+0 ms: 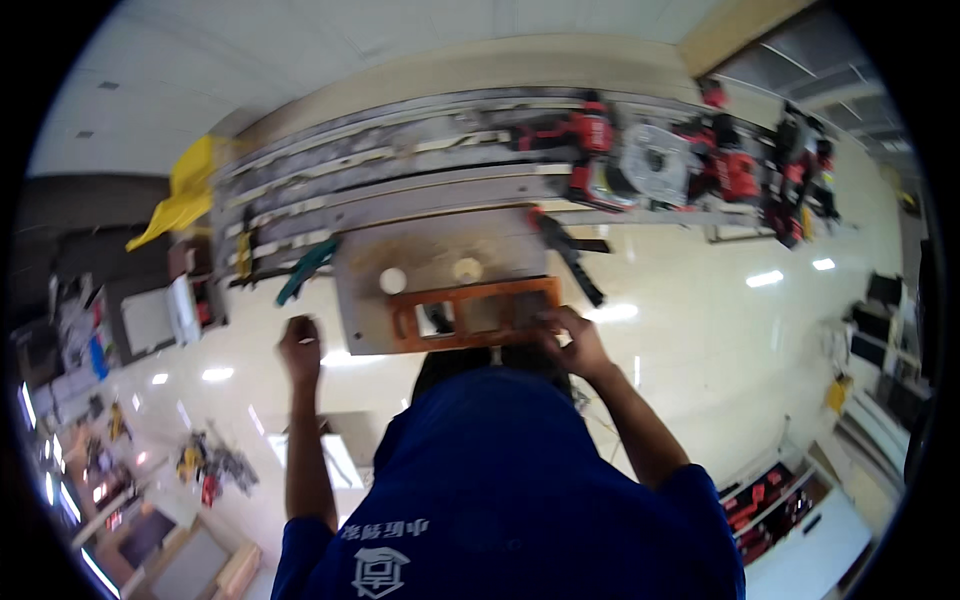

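Right hand at orange frame, left hand apart, curled — both grips unclear. Likely positioning step — next needs steady alignment.

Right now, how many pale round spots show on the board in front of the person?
2: the left spot and the right spot, both on the grey board, just beyond the orange template, which may hide more.

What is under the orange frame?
The grey board is under the orange frame. The frame's left opening shows bright and dark patches, too blurred to name. Beneath the solid rim, everything is covered.
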